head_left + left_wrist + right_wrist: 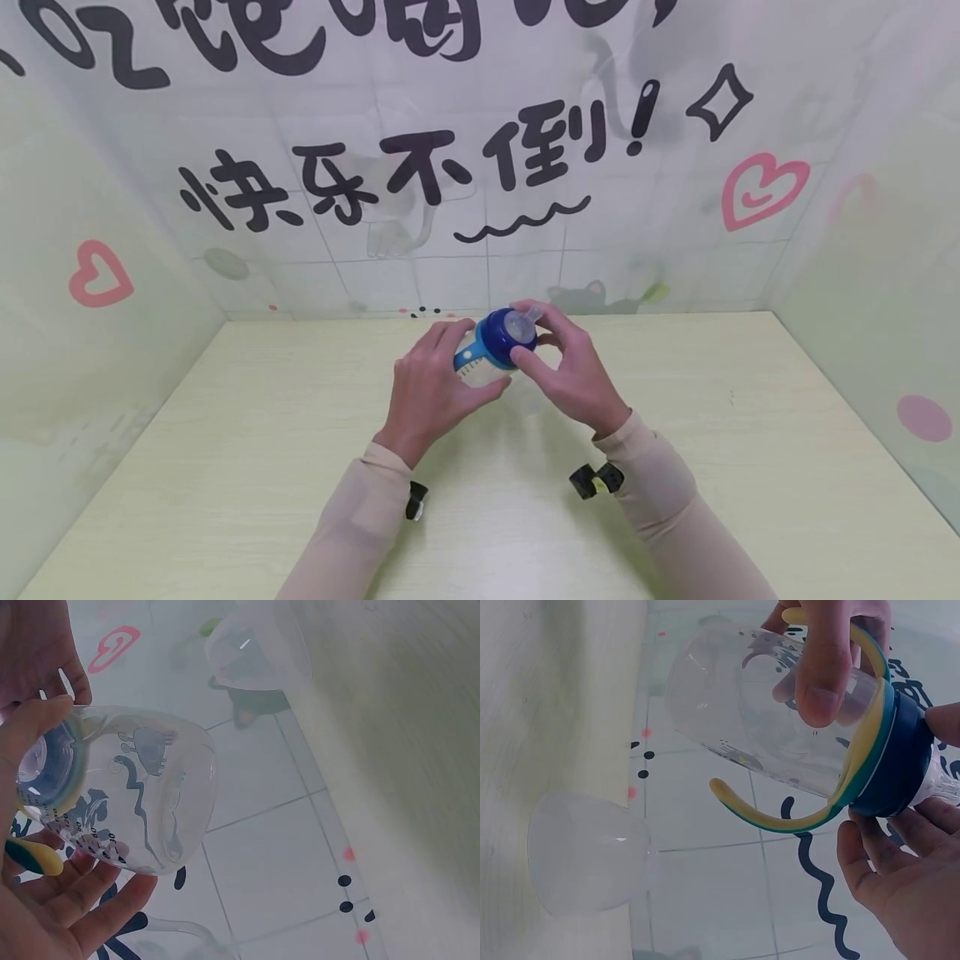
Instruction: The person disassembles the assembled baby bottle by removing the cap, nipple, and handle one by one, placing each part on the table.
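Observation:
A clear baby bottle (727, 697) with printed animals and measuring marks is held tilted above the table, its base toward the left. My left hand (431, 379) grips the bottle's body, fingers and thumb on opposite sides. Around the dark blue collar (896, 757), the thumb and fingers of my right hand (577, 375) pinch from both sides. A clear teat (528, 321) sticks out of the collar, pointing up and right. Two curved handles (780, 823), yellow and teal, flank the body. In the right wrist view, a translucent dome-shaped cap (585, 855) stands apart from the bottle.
The pale wooden table (247, 467) runs back to a printed wall sheet (420, 283) with large black characters. Side sheets (885, 333) border it left and right. Small black devices (596, 481) are strapped at both wrists.

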A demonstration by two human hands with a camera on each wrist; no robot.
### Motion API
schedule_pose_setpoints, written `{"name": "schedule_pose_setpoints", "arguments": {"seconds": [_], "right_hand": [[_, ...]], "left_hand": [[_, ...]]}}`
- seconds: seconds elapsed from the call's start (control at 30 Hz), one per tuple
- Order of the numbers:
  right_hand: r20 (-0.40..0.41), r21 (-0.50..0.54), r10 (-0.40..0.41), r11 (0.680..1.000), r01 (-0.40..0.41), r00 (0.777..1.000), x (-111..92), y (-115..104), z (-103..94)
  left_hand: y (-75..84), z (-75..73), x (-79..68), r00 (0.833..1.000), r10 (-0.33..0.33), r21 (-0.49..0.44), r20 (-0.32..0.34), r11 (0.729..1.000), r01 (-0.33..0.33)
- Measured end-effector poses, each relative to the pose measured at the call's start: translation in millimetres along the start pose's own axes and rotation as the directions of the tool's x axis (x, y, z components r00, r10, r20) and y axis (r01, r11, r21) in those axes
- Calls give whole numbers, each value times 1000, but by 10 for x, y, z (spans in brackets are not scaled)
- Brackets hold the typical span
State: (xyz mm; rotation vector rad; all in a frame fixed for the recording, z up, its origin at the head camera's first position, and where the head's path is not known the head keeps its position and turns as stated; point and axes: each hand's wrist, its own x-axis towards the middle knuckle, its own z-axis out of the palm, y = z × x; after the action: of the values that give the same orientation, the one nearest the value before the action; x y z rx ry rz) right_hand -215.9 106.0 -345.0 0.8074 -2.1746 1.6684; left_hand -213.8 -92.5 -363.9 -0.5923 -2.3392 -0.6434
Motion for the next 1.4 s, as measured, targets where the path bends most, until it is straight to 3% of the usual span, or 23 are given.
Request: {"name": "schedule_pose_setpoints", "arguments": {"seconds": [0.2,0.43,0.7,1.07,1.4], "right_hand": [[-22,-2,13,1000,-13,1000,-2,5,7],[-124,-85,98,990,-109,987,-10,-8,59],[-224,-109,124,983,-151,967,-7,12,84],[-218,-144,103,980,-136,970,-11,24,96],[-187,-106,58,991,-79,981,-9,34,84]], "left_hand": [[11,-4,0,1000,-2,-15,-2,1000,2],[16,12,-2,1000,4,0,-19,1000,-4],[22,12,5,999,16,27,-33,1000,-15],[23,18,4,999,20,54,-31,998,-18],[8,19,5,1000,7,46,-15,999,-6]]}}
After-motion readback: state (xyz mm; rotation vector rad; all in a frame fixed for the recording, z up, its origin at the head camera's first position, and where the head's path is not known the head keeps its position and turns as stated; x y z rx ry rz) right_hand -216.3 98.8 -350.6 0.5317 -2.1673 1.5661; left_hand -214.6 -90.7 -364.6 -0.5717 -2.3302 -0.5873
